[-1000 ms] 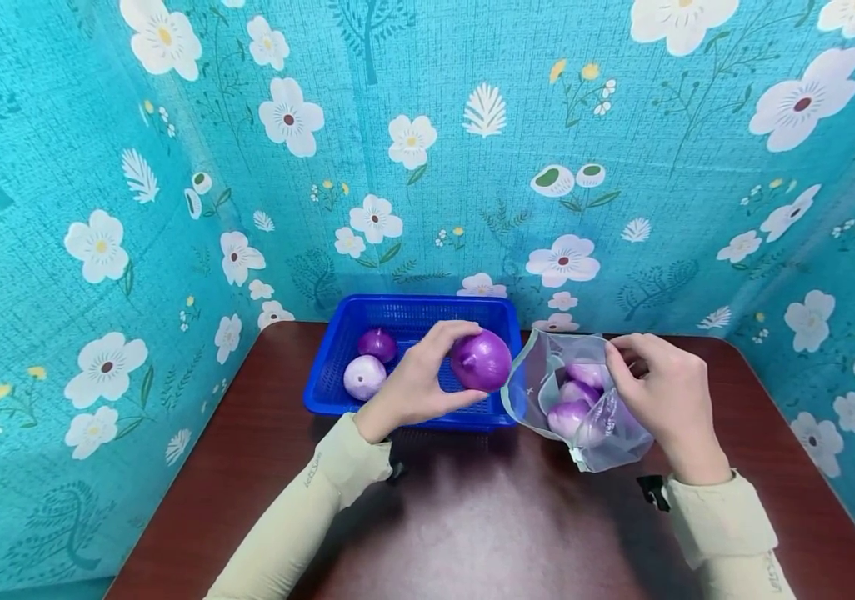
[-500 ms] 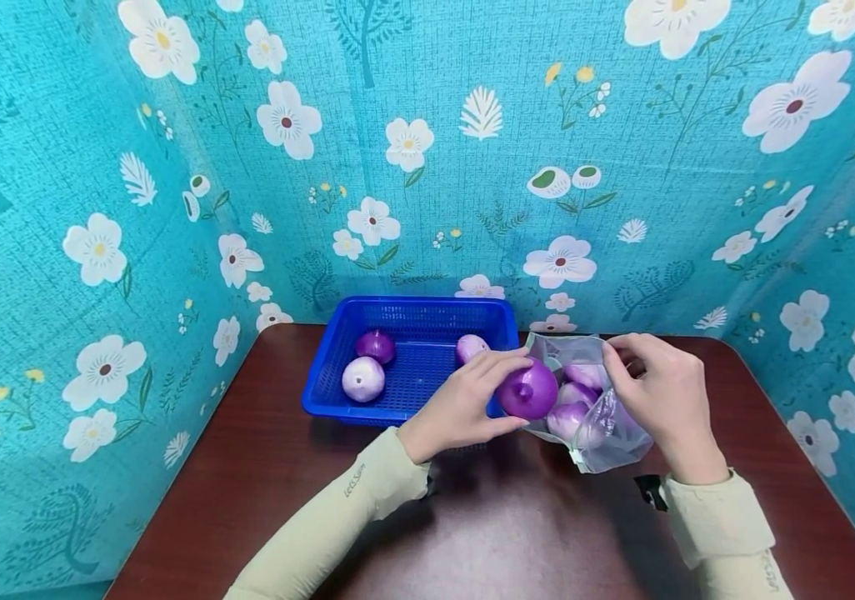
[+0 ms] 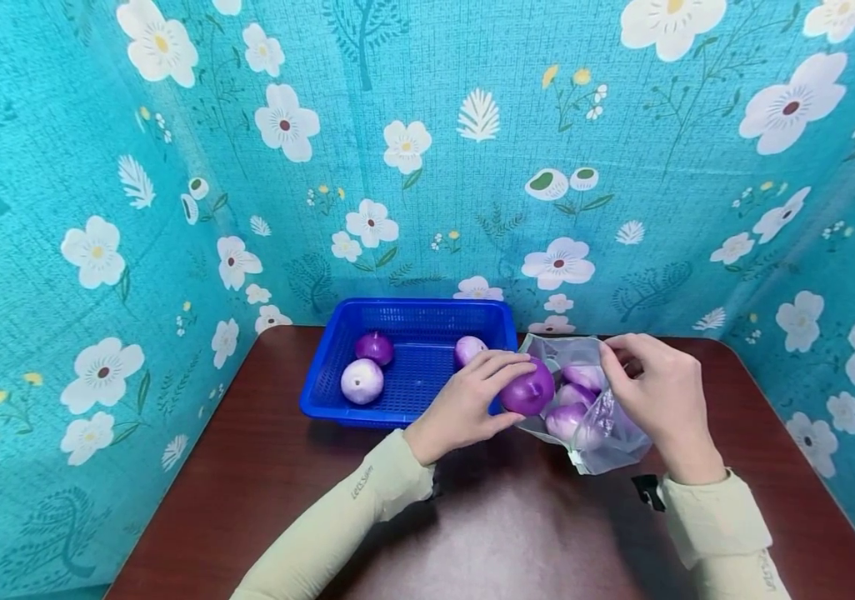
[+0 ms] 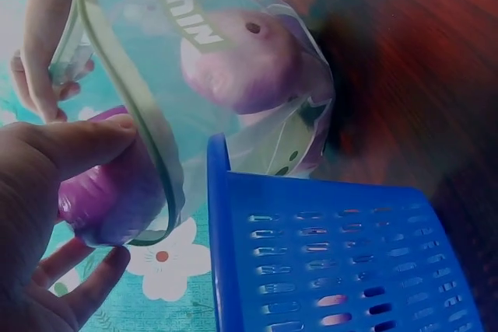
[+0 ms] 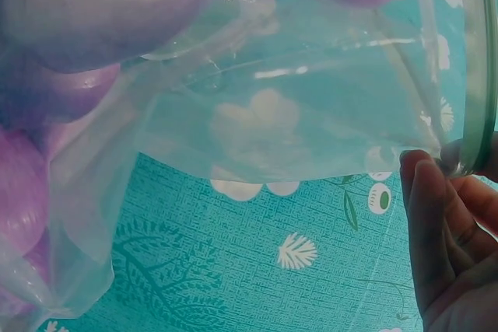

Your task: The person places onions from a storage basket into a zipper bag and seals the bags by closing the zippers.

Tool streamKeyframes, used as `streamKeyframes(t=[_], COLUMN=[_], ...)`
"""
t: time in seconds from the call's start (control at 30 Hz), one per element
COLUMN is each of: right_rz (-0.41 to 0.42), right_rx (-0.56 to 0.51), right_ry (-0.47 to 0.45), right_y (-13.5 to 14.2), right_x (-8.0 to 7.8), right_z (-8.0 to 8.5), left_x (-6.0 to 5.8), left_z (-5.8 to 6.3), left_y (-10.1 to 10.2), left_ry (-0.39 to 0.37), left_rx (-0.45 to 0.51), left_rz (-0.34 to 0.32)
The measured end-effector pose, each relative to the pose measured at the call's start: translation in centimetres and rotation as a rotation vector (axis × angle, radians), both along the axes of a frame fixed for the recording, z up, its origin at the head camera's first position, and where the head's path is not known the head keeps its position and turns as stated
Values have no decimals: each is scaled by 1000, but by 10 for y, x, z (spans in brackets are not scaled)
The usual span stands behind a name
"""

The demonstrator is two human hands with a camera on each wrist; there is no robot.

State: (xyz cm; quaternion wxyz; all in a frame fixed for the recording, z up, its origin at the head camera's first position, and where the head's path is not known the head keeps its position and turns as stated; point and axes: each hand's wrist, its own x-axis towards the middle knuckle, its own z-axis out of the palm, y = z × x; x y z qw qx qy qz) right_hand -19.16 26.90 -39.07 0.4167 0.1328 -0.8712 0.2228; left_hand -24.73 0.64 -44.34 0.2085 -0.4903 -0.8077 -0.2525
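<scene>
My left hand grips a purple onion right at the mouth of a clear zip bag. In the left wrist view the held onion is partly inside the bag's green-edged opening, thumb on top and fingers beneath. My right hand pinches the bag's rim on the right side, and in the right wrist view thumb and fingertips meet at the corner of the zip edge. Several purple onions lie inside the bag. A small slider sits at the near end of the zip.
A blue perforated basket stands left of the bag. It holds a dark purple onion, a pale onion, and another onion at its right end. Floral cloth hangs behind the brown table.
My left hand has carried the purple onion from over the basket rightward to the bag's mouth, uncovering the onion at the basket's right end. My right hand keeps its hold on the rim.
</scene>
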Motion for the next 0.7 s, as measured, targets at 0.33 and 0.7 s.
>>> streamKeyframes(t=[0.33,0.7], right_rz=[-3,-8], right_rx=[-1,-16], right_ry=[-9,-10], right_y=[1,2], right_x=[1,0], right_z=[2,4], left_x=[0,0], left_z=[-5,-7], left_y=[6,4], left_ry=[41,-7], left_rx=[50,36], left_rz=[78,74])
